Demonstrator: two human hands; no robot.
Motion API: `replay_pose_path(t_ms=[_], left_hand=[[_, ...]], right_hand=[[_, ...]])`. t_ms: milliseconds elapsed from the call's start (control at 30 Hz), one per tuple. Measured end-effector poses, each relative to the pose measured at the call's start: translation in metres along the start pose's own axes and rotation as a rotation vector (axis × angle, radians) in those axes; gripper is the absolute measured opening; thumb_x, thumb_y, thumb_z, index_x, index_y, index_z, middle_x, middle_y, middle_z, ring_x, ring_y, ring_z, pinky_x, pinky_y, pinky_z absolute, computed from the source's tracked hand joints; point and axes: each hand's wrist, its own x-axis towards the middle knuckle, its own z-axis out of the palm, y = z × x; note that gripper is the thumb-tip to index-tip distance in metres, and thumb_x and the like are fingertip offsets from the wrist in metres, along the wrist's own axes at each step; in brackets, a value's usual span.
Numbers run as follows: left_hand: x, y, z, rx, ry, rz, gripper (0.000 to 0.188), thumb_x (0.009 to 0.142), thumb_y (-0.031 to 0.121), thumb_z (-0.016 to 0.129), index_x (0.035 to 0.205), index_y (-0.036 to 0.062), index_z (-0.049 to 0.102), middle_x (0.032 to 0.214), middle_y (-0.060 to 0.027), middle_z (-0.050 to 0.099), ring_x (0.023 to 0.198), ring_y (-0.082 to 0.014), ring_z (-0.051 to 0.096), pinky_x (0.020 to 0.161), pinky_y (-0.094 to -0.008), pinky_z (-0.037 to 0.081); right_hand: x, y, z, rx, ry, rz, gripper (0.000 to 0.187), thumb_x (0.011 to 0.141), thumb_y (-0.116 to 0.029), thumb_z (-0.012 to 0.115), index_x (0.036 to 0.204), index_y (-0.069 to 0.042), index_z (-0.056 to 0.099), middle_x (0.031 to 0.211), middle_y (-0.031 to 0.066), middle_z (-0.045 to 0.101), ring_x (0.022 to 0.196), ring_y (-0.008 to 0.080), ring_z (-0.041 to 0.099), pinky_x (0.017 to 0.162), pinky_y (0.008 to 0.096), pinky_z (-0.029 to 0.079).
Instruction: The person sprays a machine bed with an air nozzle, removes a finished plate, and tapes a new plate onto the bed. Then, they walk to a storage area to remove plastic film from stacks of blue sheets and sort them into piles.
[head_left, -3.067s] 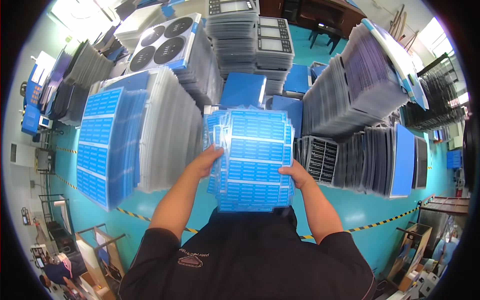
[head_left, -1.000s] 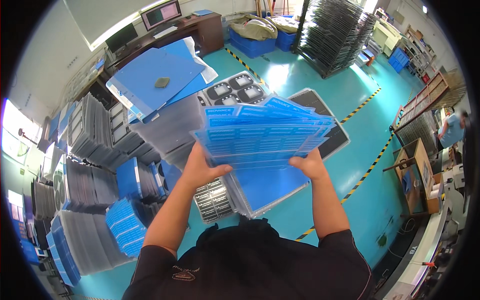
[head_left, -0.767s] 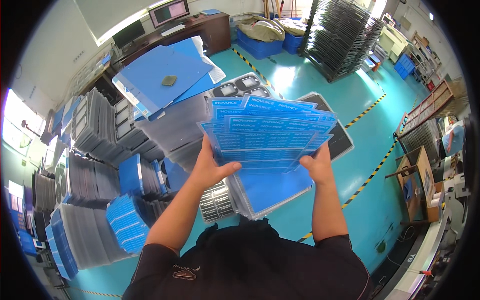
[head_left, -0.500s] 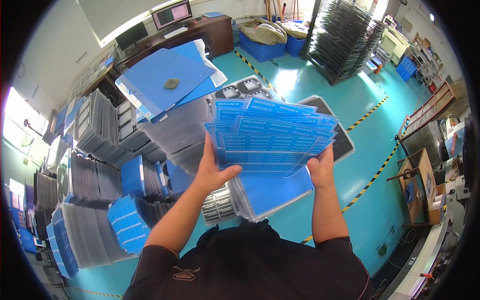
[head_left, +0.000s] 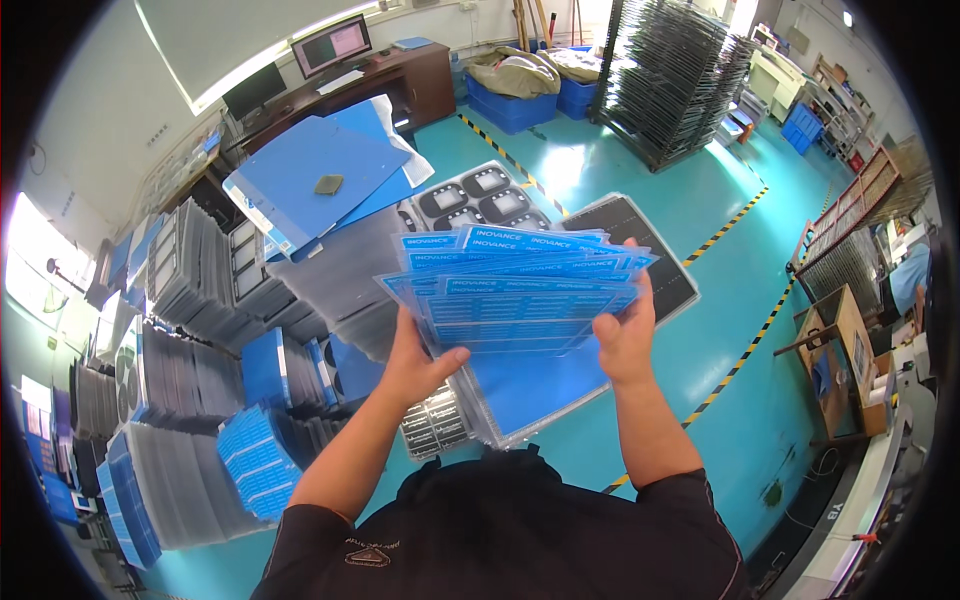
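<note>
Between my hands is a loose, fanned stack of blue printed plastic sheets (head_left: 520,312), tilted, its far edges uneven. My left hand (head_left: 413,368) grips the stack's left side, the thumb lying across the lower left corner and the other fingers hidden behind the sheets. Along the right edge, my right hand (head_left: 628,335) is curled round the sheets, with its thumb at the near side and fingertips showing farther up. Below the held stack lies a plain blue sheet (head_left: 545,398) on top of a pile of clear-edged sheets.
Beyond the held stack are a black-patterned sheet (head_left: 480,195) and a dark panel (head_left: 640,240). To the left, a tall pile carries large blue sheets (head_left: 310,170) with a small greenish block (head_left: 328,185). Several upright sheet bundles (head_left: 180,450) stand at far left. A drying rack (head_left: 670,90) stands behind.
The held sheets have come slightly left and lower in view, and they tilt more edge-on. My right hand's fingers now reach farther up the right edge.
</note>
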Motion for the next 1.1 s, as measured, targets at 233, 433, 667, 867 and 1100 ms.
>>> replay_pose_path(t_ms=[233,433,667,867,1100], left_hand=[[0.045,0.094,0.005,-0.356,0.261,0.147,0.117,0.079,0.029,0.082,0.157,0.0045,-0.002,0.153,-0.023,0.029,0.137,-0.0298,0.037,0.112,-0.0425,0.033],[0.048,0.096,0.008,-0.226,0.258,0.194,0.115,0.079,0.035,0.08,0.157,0.0057,0.002,0.158,-0.0315,0.017,0.143,-0.034,0.028,0.115,-0.0435,0.028],[0.079,0.134,0.002,-0.131,0.359,0.028,0.078,0.08,0.037,0.078,0.141,0.0039,0.041,0.133,-0.0193,0.052,0.117,-0.0253,0.054,0.096,-0.0383,0.047],[0.099,0.146,0.0,-0.077,0.322,-0.215,0.041,0.082,0.034,0.076,0.105,0.0016,0.065,0.1,-0.0087,0.067,0.09,-0.0143,0.062,0.079,-0.028,0.05],[0.086,0.117,-0.006,-0.18,0.417,0.018,0.015,0.095,0.011,0.061,0.106,0.0018,0.066,0.097,-0.0022,0.065,0.086,-0.0073,0.059,0.079,-0.0225,0.047]], right_hand=[[0.022,-0.022,0.023,-0.124,0.145,0.009,0.093,0.081,-0.046,0.08,0.144,0.008,0.037,0.136,0.0181,0.053,0.121,0.0208,0.054,0.103,0.032,0.043],[0.022,-0.022,0.015,-0.345,0.093,-0.061,0.094,0.083,-0.046,0.078,0.145,0.009,0.034,0.132,0.0201,0.056,0.118,0.0223,0.056,0.103,0.0327,0.042],[0.041,-0.044,0.025,-0.103,0.222,0.006,0.055,0.096,-0.019,0.064,0.14,0.005,0.041,0.111,0.0106,0.064,0.099,0.0147,0.061,0.089,0.0285,0.048],[0.049,-0.04,0.037,-0.241,0.31,-0.042,0.036,0.097,-0.013,0.06,0.129,0.002,0.055,0.115,0.0114,0.062,0.103,0.0136,0.058,0.091,0.0275,0.047],[0.047,-0.043,0.034,-0.234,0.296,-0.031,0.032,0.098,-0.01,0.055,0.128,-0.001,0.06,0.123,0.0132,0.06,0.108,0.0156,0.057,0.094,0.0282,0.045]])
